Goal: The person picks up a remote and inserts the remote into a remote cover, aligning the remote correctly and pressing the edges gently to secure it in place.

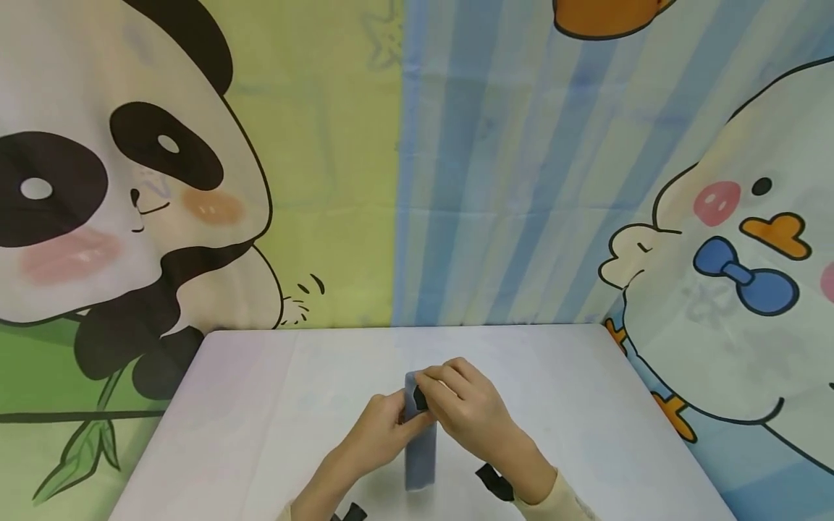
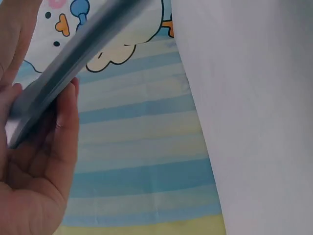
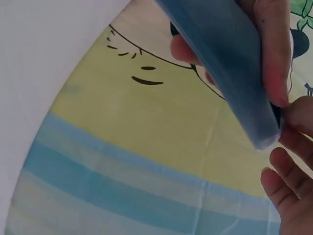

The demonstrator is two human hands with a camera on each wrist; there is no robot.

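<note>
In the head view a long, slim blue-grey case (image 1: 420,459) stands on end over the white table, and a small black piece (image 1: 420,398) shows near its upper end. My left hand (image 1: 381,434) grips the case around its upper half, thumb across the near face. At the top, the fingers of my right hand (image 1: 465,401) pinch the case's end beside the black piece. The left wrist view has the case (image 2: 80,54) slanting edge-on through the curled left hand (image 2: 41,166). In the right wrist view its broad blue face (image 3: 225,63) runs down to the right hand's fingers (image 3: 283,176).
The white table (image 1: 313,383) spreads out beneath both hands. Behind and beside it hangs a printed cloth with a panda (image 1: 130,217) at left and a white bird (image 1: 717,325) at right. A black strap (image 1: 495,483) sits by the right wrist.
</note>
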